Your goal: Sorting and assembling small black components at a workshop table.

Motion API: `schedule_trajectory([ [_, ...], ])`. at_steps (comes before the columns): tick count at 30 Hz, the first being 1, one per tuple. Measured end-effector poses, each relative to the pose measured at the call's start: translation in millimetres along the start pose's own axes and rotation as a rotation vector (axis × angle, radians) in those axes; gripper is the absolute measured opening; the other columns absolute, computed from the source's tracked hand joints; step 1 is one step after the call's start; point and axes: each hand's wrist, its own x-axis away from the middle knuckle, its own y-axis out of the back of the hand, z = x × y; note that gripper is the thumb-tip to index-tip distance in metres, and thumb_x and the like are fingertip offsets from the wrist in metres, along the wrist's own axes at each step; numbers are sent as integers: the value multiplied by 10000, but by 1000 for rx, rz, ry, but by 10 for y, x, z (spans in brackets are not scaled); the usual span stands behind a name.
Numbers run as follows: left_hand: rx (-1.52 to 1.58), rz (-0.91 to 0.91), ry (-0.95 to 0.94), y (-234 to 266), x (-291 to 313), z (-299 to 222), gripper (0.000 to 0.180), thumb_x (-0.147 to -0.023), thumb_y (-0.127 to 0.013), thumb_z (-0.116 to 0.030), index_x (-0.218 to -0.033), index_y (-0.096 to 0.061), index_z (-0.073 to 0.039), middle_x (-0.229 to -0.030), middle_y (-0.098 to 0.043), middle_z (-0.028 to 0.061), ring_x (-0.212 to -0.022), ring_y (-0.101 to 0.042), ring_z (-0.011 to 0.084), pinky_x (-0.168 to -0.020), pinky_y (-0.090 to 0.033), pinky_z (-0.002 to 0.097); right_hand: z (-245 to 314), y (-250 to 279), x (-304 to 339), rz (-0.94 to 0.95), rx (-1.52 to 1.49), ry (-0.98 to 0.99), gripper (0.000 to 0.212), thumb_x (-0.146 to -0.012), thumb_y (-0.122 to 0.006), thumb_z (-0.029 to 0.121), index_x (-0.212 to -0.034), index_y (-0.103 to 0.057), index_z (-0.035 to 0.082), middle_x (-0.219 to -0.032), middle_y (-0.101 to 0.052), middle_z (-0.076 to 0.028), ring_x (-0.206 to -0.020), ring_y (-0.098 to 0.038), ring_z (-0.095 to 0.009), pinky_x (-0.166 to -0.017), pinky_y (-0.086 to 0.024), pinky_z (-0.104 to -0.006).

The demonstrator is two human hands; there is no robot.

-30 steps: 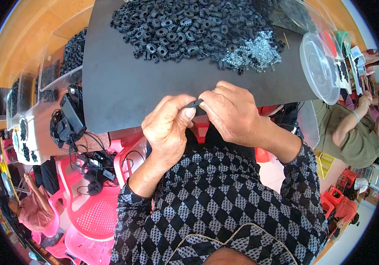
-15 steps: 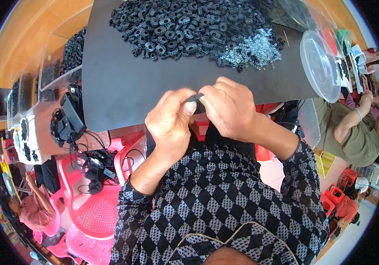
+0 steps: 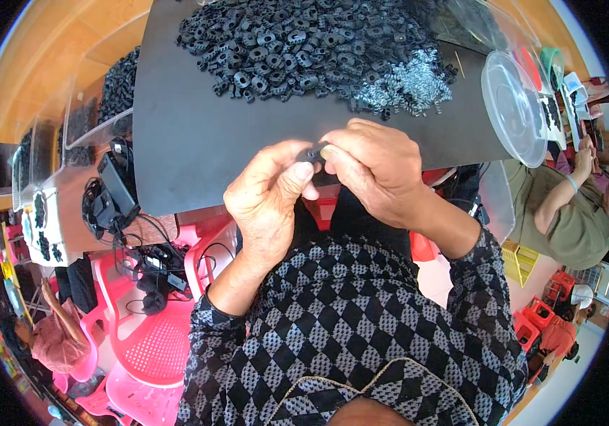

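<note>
Both hands meet right at the near edge of the black mat (image 3: 198, 135) on the desk. The left hand (image 3: 269, 195) and the right hand (image 3: 379, 170) pinch one small black part (image 3: 313, 153) between their fingertips, so each grip is closed on that same piece. Farther across the mat sits a big heap of black ring parts (image 3: 297, 42), with a little pile of metal springs (image 3: 411, 85) beside it. A clear round lid (image 3: 514, 106) rests at the mat's right end.
</note>
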Motion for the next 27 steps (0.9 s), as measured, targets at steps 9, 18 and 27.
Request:
schedule_trajectory([
  [9, -240, -15, -149, 63, -5, 54, 140, -816, -652, -4, -945, -629, 45, -767, -613, 66, -588, -569, 88, -514, -467, 213, 5, 20, -42, 61, 29, 76, 137, -747, -626, -67, -878, -589, -48, -658, -560, -110, -515, -503, -230, -467, -386, -327],
  [18, -516, 44, -285, 95, 16, 57, 142, -780, -673, 8, -919, -660, 36, -755, -601, 63, -535, -544, 83, -476, -438, 192, -43, -50, 98, 82, 94, 82, 175, -715, -648, -75, -870, -574, -43, -658, -533, -114, -514, -492, -254, -451, -378, -351],
  [27, -599, -2, -370, 30, 26, 63, 89, -781, -662, -6, -862, -633, 16, -626, -550, 67, -479, -518, 138, -442, -406, 270, -61, -124, 199, -21, 216, 194, 312, -654, -653, -114, -947, -554, -78, -683, -530, -122, -507, -463, -247, -433, -364, -340],
])
